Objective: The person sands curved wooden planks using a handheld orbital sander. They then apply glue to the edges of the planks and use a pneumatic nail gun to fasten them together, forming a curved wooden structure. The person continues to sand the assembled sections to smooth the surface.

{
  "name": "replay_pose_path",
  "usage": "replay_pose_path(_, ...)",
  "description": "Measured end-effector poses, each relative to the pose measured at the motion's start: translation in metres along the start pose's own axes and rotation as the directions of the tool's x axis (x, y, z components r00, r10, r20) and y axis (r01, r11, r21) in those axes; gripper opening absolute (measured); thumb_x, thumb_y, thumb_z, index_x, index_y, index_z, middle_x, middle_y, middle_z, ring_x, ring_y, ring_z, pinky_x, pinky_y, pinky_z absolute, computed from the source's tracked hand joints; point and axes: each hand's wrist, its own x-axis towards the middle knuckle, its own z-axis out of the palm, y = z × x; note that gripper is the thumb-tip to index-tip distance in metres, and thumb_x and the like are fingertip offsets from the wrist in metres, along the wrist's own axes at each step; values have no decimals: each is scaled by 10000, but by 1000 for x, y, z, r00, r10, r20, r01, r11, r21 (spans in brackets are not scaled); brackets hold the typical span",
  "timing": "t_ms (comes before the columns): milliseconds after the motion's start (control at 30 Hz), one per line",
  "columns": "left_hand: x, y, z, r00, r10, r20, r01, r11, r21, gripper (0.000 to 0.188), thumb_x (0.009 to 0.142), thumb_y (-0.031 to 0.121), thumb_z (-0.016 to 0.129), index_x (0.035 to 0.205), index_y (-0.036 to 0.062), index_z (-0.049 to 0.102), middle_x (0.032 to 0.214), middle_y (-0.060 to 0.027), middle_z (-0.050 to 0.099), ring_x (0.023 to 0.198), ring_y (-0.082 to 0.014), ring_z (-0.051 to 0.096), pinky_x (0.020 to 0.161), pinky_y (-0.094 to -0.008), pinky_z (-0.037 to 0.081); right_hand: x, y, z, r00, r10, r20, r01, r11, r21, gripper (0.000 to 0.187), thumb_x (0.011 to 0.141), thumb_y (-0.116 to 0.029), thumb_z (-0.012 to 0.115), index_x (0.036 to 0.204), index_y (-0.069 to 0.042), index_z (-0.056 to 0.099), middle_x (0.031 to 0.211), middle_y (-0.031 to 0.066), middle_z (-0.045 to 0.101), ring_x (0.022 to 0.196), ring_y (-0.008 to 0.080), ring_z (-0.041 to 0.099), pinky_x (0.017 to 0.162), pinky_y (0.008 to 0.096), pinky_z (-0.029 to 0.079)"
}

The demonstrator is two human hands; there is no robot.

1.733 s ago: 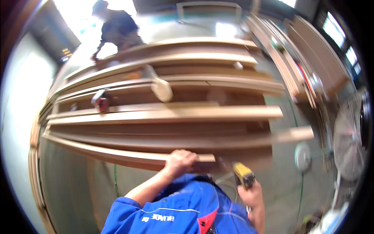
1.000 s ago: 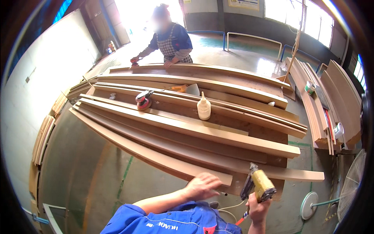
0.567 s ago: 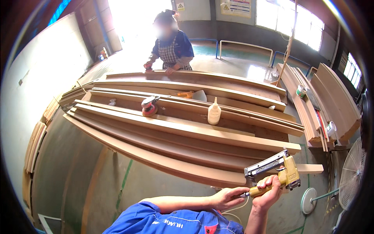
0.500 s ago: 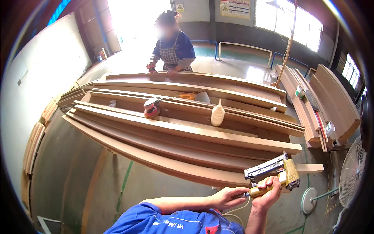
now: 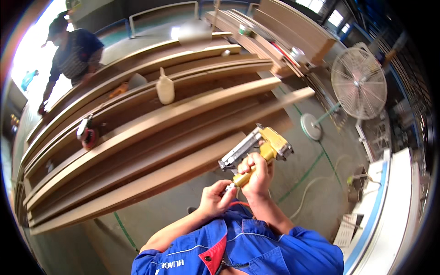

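My right hand (image 5: 257,176) is wrapped round the yellow handle of a nail gun (image 5: 275,143), held up in front of my chest. Its silver magazine points left toward the boards. At the bottom of that handle, the fingers of my left hand (image 5: 212,199) pinch a small metal air-hose fitting (image 5: 230,187). An orange hose (image 5: 241,203) shows just below, between my forearms. Beyond the gun lie long wooden boards (image 5: 178,110), side by side. On them are a red sander (image 5: 87,133) and a cream squeeze bottle (image 5: 165,88) with a pointed nozzle.
Across the boards at far left, a co-worker (image 5: 75,52) bends over the work. To the right stands a fan (image 5: 359,83) on a round base (image 5: 311,127). More wooden panels (image 5: 293,30) are stacked at the back. A pale hose (image 5: 306,195) trails over the floor.
The view has swung to the right, so the boards and co-worker appear farther left and the fan comes fully into sight. Both hands stay on the nail gun and its fitting.
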Motion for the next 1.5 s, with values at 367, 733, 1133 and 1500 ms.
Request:
replay_pose_path(367, 15, -15, -58, 965, -43, -260, -86, 880, -467, 506, 1151, 472, 427, 1110, 8, 625, 619, -4, 518, 481, -75, 409, 446, -257, 319, 129, -53, -24, 968, 73, 239, 106, 745, -659, 305, 961, -129, 636, 1250, -74, 554, 792, 64, 608, 663, 179, 641, 570, 350, 551)
replay_pose_path(733, 26, -9, -39, 683, -259, -683, -285, 766, -576, 546, 1134, 585, 385, 1103, 88, 610, 591, 9, 393, 450, -116, 352, 437, -293, 315, 373, -70, 63, 637, 690, 344, 757, -477, -446, 337, 956, -249, 639, 1282, -167, 633, 1176, 151, 750, 1146, 367, 701, 971, 510, 552)
replay_pose_path(1133, 20, -2, 3, 438, -263, -859, -353, 829, -434, 546, 1148, 562, 345, 1076, 113, 648, 595, 14, 419, 462, -118, 352, 450, -303, 328, 494, -9, 15, 514, 715, 475, 854, -480, -202, 607, 983, -316, 717, 1558, -338, 525, 1361, 84, 676, 1290, 306, 641, 1085, 468, 531)
replay_pose_path(1500, 41, -10, 19, 496, -292, -818, -315, 817, -483, 547, 1137, 579, 364, 1089, 112, 645, 586, 11, 419, 462, -130, 380, 464, -321, 343, 550, -12, -46, 584, 589, 559, 760, -154, -631, 617, 821, -41, 759, 1415, -199, 704, 1346, 134, 733, 1270, 279, 684, 1121, 370, 509)
